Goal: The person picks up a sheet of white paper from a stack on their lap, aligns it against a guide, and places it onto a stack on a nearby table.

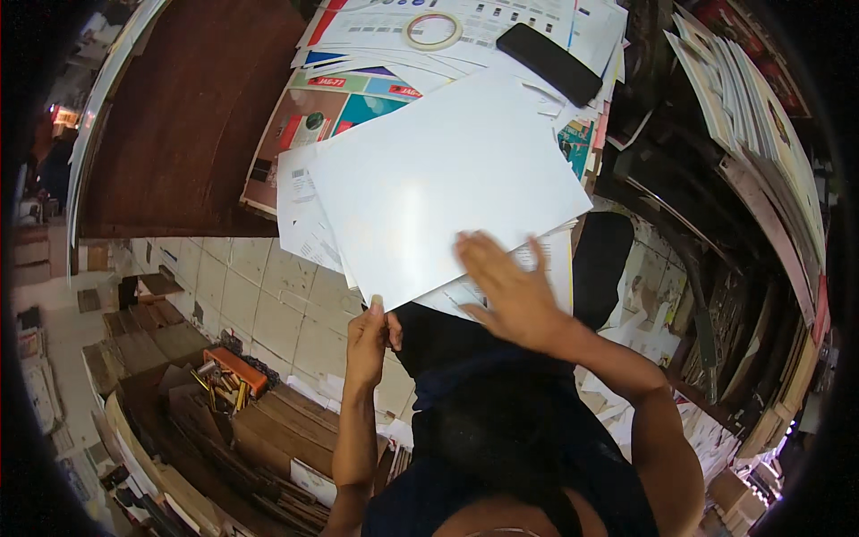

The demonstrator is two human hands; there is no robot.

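Note:
A large blank white sheet [447, 179] lies at an angle over a stack of printed sheets [309, 192]. Its near corner is pinched between the thumb and fingers of my left hand [369, 336]. My right hand [510, 291] rests with fingers outstretched on the sheet's near right edge, palm down, holding nothing. Whether other sheets are caught in the left pinch along with the top one is hidden.
Beyond the sheet, a roll of tape [432, 30] and a black phone-like slab [549, 64] lie on printed papers. A brown wooden panel [188, 116] stands left. Upright boards [761, 134] lean at right. An orange box [236, 369] sits lower left among cardboard.

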